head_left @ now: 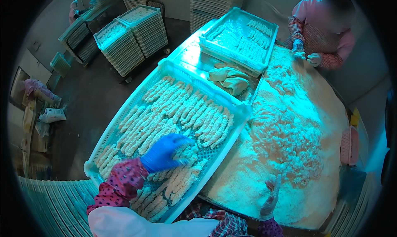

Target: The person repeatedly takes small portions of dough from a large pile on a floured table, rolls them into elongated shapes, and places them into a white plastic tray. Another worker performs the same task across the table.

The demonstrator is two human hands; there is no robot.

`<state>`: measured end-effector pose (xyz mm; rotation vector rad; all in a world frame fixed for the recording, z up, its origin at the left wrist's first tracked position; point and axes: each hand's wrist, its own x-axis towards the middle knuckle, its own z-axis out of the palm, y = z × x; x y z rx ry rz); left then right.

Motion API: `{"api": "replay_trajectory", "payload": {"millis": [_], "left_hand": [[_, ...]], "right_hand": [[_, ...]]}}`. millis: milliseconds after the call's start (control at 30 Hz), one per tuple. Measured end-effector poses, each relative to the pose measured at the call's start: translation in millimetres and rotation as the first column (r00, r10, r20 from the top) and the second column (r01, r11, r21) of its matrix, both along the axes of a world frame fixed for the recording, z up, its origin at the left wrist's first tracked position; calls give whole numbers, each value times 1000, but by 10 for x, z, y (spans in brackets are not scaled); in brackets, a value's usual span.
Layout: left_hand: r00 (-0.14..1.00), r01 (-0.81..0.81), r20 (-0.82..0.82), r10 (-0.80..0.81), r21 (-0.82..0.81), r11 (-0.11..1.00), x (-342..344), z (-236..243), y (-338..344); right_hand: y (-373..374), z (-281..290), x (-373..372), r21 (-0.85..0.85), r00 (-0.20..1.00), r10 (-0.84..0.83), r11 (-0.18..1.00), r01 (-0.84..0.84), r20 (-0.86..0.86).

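A large pale plastic tray (111,129) lies slanted in front of me, with rows of breaded strips (165,108) on its mesh bottom. My left hand (163,153), in a blue glove, is over the strips in the tray's nearer half. Its fingers are stretched out to the right and apart, slightly blurred; whether they touch a strip is hard to see. To the right, my right hand (271,199), in a thin whitish glove, is at the near edge of a broad heap of crumbs (285,133). Its fingers point up and away, open, with nothing visible in them.
Beyond the tray, a folded cloth (229,79) lies beside stacked trays (237,34) of strips. A co-worker (322,34) stands across the crumb table, gloved hands over it. Tray stacks (132,34) stand on the floor behind. A pink basket (350,146) is at the right.
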<state>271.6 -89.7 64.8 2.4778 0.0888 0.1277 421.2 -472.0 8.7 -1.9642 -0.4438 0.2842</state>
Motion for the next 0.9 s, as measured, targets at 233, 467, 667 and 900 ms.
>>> {"api": "replay_trajectory", "payload": {"millis": [233, 467, 667, 900], "left_hand": [[991, -132, 35, 128, 196, 972, 87, -243, -270], [988, -143, 85, 132, 136, 980, 89, -213, -427], [966, -216, 185, 181, 189, 958, 134, -365, -459], [854, -210, 387, 348, -356, 911, 215, 109, -679]], "right_hand": [[-58, 12, -90, -20, 1000, 8, 1000, -8, 21], [-121, -52, -120, -8, 998, 15, 1000, -15, 57], [-145, 36, -110, -16, 995, 32, 999, -31, 93], [-369, -50, 46, -40, 970, 61, 998, -53, 237]]}}
